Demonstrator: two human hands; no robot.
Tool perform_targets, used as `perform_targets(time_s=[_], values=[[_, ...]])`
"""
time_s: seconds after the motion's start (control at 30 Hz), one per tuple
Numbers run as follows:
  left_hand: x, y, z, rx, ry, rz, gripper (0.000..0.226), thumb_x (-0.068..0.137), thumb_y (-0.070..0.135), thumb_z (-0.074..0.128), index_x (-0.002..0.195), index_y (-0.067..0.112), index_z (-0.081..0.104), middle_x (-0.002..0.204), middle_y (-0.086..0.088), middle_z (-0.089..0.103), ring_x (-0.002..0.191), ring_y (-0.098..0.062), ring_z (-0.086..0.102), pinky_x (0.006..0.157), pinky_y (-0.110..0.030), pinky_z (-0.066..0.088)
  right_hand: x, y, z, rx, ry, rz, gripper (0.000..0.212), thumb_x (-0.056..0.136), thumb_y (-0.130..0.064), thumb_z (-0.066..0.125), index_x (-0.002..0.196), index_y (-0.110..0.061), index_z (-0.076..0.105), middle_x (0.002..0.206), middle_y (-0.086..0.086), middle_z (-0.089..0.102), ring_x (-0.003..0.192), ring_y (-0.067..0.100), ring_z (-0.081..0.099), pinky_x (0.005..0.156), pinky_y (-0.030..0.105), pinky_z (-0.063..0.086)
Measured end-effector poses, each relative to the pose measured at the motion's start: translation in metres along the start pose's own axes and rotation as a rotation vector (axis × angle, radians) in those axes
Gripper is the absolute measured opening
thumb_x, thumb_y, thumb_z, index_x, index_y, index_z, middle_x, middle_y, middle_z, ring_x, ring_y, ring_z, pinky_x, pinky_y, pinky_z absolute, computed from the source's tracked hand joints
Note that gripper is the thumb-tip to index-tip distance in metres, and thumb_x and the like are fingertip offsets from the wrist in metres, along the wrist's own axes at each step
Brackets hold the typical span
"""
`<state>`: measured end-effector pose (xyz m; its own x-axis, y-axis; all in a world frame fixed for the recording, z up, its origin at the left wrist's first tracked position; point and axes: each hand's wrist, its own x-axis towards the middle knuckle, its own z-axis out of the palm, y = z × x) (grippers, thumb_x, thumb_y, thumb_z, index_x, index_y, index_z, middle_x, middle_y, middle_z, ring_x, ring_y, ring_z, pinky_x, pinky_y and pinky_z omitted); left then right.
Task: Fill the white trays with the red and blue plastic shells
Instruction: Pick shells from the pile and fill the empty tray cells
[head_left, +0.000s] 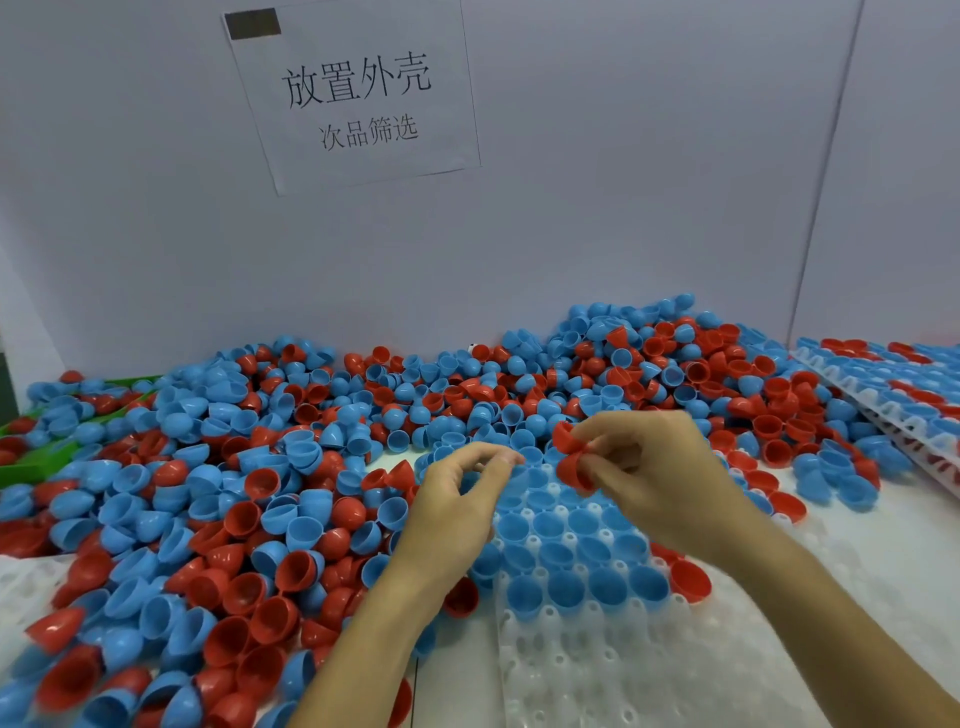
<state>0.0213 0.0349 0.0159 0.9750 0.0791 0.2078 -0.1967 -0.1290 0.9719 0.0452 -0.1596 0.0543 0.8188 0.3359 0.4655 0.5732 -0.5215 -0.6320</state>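
Observation:
A big heap of red and blue plastic shells covers the table from left to back right. In front of me lies a white tray whose far pockets hold several blue shells. My right hand hovers over the tray's far end and pinches two red shells between thumb and fingers. My left hand hangs just left of it above the tray's left edge, fingers curled with the tips close together; whether it holds a shell is hidden.
A second white tray with red and blue shells leans at the far right. A green bin sits half buried at the left. A grey wall with a paper sign closes the back. Another white tray's corner shows at the left.

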Motion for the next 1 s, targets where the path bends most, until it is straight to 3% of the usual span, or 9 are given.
perform_targets(time_s=[0.17,0.33,0.53,0.63,0.7,0.8,0.87,0.93,1.0], values=[[0.005,-0.007,-0.002,-0.041,0.059,-0.125,0.033,0.1,0.008,0.039,0.105,0.027,0.065,0.07,-0.001,0.048,0.053,-0.009,0.042,0.05,-0.024,0.041,0.007,0.014,-0.054,-0.195,-0.136,0.151,0.013,0.091,-0.012,0.069,0.092,-0.024,0.074,0.067,-0.013,0.073,0.062,0.002,0.07,0.062,0.02,0.059],[0.008,-0.014,-0.001,-0.015,0.069,-0.139,0.036,0.099,0.005,0.039,0.111,0.035,0.055,0.081,-0.006,0.052,0.051,-0.007,0.05,0.064,-0.031,0.05,0.006,0.033,-0.08,-0.371,-0.391,0.271,0.023,0.092,-0.019,0.069,0.085,-0.04,0.066,0.071,-0.018,0.073,0.065,0.0,0.07,0.066,0.021,0.056],[0.007,-0.014,0.001,0.028,0.093,-0.134,0.036,0.1,0.005,0.047,0.112,0.038,0.055,0.104,-0.006,0.059,0.059,-0.008,0.061,0.082,-0.047,0.058,-0.011,0.053,-0.081,-0.489,-0.468,0.315,0.022,0.085,-0.025,0.077,0.079,-0.045,0.069,0.077,-0.003,0.07,0.065,0.013,0.06,0.055,0.02,0.048],[0.003,-0.011,0.006,0.051,0.077,-0.065,0.029,0.1,0.011,0.058,0.113,0.036,0.054,0.119,0.005,0.056,0.069,-0.008,0.071,0.082,-0.038,0.061,-0.015,0.051,-0.073,-0.567,-0.519,0.343,0.017,0.084,-0.023,0.078,0.087,-0.04,0.074,0.07,-0.016,0.063,0.065,0.003,0.06,0.05,0.015,0.045],[0.001,-0.009,0.007,0.032,0.07,-0.016,0.03,0.096,0.013,0.067,0.113,0.033,0.054,0.119,0.007,0.058,0.08,-0.01,0.074,0.074,-0.029,0.062,-0.015,0.05,-0.063,-0.609,-0.583,0.384,0.018,0.084,-0.02,0.078,0.097,-0.033,0.077,0.077,-0.02,0.063,0.069,0.003,0.06,0.054,0.014,0.046],[-0.001,-0.007,0.008,0.002,0.091,0.022,0.035,0.086,0.012,0.078,0.112,0.027,0.059,0.114,0.001,0.066,0.091,-0.016,0.075,0.072,-0.027,0.062,-0.016,0.051,-0.056,-0.57,-0.607,0.448,0.023,0.084,-0.016,0.077,0.104,-0.028,0.077,0.091,-0.016,0.069,0.08,0.005,0.064,0.071,0.018,0.054],[-0.001,-0.005,0.008,0.036,0.117,0.038,0.036,0.081,0.016,0.082,0.109,0.025,0.062,0.111,0.003,0.069,0.098,-0.019,0.073,0.08,-0.035,0.063,-0.018,0.05,-0.061,-0.539,-0.623,0.453,0.024,0.085,-0.02,0.077,0.107,-0.03,0.076,0.088,-0.019,0.068,0.078,0.002,0.063,0.067,0.016,0.051],[-0.003,-0.002,0.008,0.056,0.123,0.052,0.038,0.074,0.024,0.086,0.106,0.024,0.064,0.108,0.004,0.071,0.101,-0.02,0.072,0.09,-0.044,0.06,-0.02,0.051,-0.069,-0.529,-0.625,0.43,0.023,0.086,-0.025,0.076,0.108,-0.033,0.075,0.071,-0.022,0.062,0.067,-0.005,0.059,0.056,0.013,0.044],[-0.004,-0.001,0.007,0.084,0.119,0.073,0.042,0.067,0.035,0.085,0.103,0.025,0.065,0.105,0.005,0.073,0.101,-0.019,0.071,0.093,-0.046,0.058,-0.018,0.05,-0.074,-0.518,-0.53,0.364,0.018,0.09,-0.024,0.073,0.105,-0.033,0.075,0.062,-0.019,0.057,0.059,-0.012,0.057,0.049,0.01,0.042]])
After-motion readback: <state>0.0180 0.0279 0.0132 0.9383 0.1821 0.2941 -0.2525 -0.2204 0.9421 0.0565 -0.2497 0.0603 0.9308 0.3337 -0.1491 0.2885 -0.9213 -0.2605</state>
